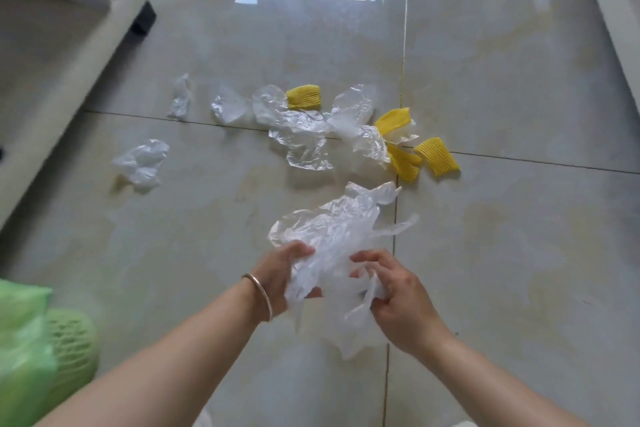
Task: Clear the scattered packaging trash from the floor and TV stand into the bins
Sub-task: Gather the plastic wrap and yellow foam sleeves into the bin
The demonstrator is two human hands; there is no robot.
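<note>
Clear plastic wrap (332, 239): bunched above the floor (173, 253), gripped by left hand (277, 274) and right hand (394, 291). Step: gathering. Next: transfer to green bin bag (20, 340); collect remaining wrap and yellow foam sleeves (436, 156) afterwards.

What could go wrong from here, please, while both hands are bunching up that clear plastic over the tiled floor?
1. The clear plastic wrap is held by the left hand and right hand only at its near end; the loose far end could slip free or drop.
2. More clear plastic pieces on the glossy floor are hard to see and could be missed or slipped on.
3. The yellow foam sleeves lie partly under plastic and may be overlooked.
</note>
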